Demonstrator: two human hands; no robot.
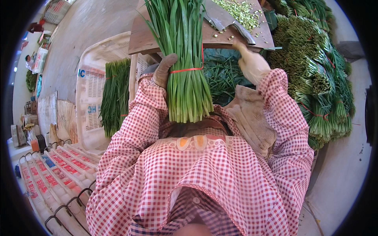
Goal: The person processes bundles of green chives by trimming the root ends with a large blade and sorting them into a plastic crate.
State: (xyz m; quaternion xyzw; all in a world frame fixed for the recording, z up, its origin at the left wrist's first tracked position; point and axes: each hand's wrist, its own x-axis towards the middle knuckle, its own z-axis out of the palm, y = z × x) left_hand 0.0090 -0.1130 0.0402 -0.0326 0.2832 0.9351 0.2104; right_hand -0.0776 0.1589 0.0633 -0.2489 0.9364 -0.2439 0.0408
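Note:
My left hand (163, 70), in a grey glove, grips a thick bundle of garlic chives (188, 92) from its left side. Its thumb lies along the near face, while the other fingers are hidden behind the leaves. The bundle stands upright, cut pale ends toward me. A red band (185, 70) crosses its middle, and a red strand runs up the right side. Apart from the bundle, to the right, is my right hand (253, 65) in a pale glove, smeared by motion. Close above it lies the handle of a cleaver (226, 20) on the wooden table (157, 37).
Chopped stem ends (240, 11) litter the table. Loose green leaves (224, 76) lie below its edge. Tied chive bundles (311, 70) are piled at right. A white plastic crate (84, 78) with another bundle (116, 94) stands left; stacked white boxes (59, 173) sit nearer, lower left.

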